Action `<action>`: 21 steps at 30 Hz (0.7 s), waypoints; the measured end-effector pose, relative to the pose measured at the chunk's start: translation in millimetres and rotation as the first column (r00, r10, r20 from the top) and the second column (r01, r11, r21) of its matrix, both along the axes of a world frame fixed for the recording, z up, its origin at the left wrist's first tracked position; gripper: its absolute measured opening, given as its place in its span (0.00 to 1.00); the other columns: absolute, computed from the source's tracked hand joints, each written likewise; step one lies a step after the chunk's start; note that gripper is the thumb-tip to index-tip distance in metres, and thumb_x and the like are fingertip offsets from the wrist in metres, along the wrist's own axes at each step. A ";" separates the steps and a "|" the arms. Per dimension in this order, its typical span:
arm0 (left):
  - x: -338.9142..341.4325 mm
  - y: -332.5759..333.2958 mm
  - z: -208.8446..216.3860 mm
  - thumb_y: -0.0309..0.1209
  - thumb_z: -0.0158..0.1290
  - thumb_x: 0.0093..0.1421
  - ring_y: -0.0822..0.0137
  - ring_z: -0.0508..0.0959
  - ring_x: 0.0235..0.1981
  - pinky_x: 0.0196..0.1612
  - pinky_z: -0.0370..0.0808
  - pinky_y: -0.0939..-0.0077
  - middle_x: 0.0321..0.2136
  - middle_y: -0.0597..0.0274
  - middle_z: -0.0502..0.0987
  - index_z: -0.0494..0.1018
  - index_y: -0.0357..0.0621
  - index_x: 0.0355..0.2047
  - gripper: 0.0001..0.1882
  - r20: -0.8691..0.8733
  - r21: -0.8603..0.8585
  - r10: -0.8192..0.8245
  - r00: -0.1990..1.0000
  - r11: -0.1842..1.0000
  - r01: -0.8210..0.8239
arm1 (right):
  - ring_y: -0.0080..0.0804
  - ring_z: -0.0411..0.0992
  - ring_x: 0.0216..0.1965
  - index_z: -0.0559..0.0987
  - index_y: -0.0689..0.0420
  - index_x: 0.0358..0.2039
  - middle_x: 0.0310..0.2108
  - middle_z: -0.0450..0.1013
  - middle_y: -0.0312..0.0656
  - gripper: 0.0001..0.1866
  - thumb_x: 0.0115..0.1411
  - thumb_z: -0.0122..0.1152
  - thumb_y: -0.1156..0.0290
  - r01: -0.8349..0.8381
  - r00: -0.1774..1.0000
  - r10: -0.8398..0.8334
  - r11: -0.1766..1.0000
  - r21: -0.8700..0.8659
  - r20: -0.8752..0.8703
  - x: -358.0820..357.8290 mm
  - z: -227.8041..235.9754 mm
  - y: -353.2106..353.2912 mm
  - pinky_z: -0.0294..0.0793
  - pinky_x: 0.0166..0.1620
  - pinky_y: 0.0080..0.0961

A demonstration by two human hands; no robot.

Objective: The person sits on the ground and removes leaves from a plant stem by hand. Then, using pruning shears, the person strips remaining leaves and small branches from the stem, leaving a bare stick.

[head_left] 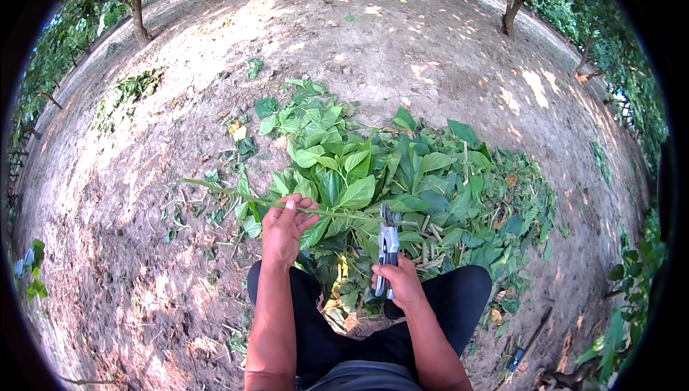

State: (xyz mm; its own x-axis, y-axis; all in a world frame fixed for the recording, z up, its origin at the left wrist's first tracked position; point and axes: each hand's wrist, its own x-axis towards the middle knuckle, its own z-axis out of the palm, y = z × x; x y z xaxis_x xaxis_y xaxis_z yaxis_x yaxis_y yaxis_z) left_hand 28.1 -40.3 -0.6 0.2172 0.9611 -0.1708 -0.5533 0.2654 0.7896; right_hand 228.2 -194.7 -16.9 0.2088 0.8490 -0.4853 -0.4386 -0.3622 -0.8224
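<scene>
A long green leafy branch (222, 190) lies across my left hand (287, 224), which is closed around its stem. The bare end points to the far left, and the leaves spread to the right. My right hand (400, 281) grips the grey and dark handles of pruning shears (387, 244). Their blades are up against the branch at its right part; whether they are parted there is too small to tell. Beneath both hands spreads a heap of cut green leaves (445, 197), with short cut stem pieces (430, 251) among them.
My bent knees (459, 294) frame the near side of the heap. A long thin tool (527, 348) with a blue part lies on the soil at the lower right. Tree trunks (136, 14) stand farther off, and a wilted leafy clump (129, 97) lies at the left.
</scene>
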 end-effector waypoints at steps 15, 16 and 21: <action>-7.7 2.2 -5.8 0.32 0.50 0.65 0.61 0.80 0.34 0.37 0.81 0.68 0.37 0.53 0.76 0.71 0.35 0.42 0.12 -0.010 -0.041 0.084 0.996 0.996 -0.084 | 0.21 0.66 0.19 0.69 0.59 0.31 0.19 0.67 0.33 0.10 0.51 0.62 0.72 -0.096 0.939 0.087 0.995 0.011 0.334 19.9 13.4 -12.9 0.67 0.24 0.22; -5.2 2.3 -4.6 0.33 0.50 0.65 0.60 0.80 0.35 0.37 0.81 0.67 0.37 0.52 0.76 0.71 0.35 0.42 0.12 -0.004 -0.048 0.085 0.996 0.995 -0.085 | 0.21 0.67 0.20 0.70 0.60 0.32 0.20 0.67 0.33 0.11 0.51 0.62 0.72 -0.097 0.953 0.081 0.994 0.041 0.292 19.3 9.3 -15.1 0.67 0.26 0.23; -5.2 0.6 -0.5 0.33 0.50 0.65 0.58 0.80 0.36 0.38 0.81 0.65 0.38 0.51 0.76 0.70 0.35 0.42 0.13 0.014 -0.083 0.093 0.996 0.992 -0.092 | 0.24 0.70 0.31 0.73 0.66 0.42 0.30 0.73 0.38 0.18 0.50 0.62 0.73 -0.248 0.919 0.241 0.969 -0.017 0.313 13.0 1.5 -17.7 0.69 0.37 0.23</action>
State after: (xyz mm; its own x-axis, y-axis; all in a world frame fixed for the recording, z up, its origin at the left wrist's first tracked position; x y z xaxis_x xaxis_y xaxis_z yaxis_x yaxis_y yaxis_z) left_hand 22.8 -39.7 -1.2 0.1319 0.9601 -0.2467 -0.5921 0.2759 0.7571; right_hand 241.3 -212.3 -15.4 0.1304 0.9026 -0.4103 -0.0608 -0.4058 -0.9119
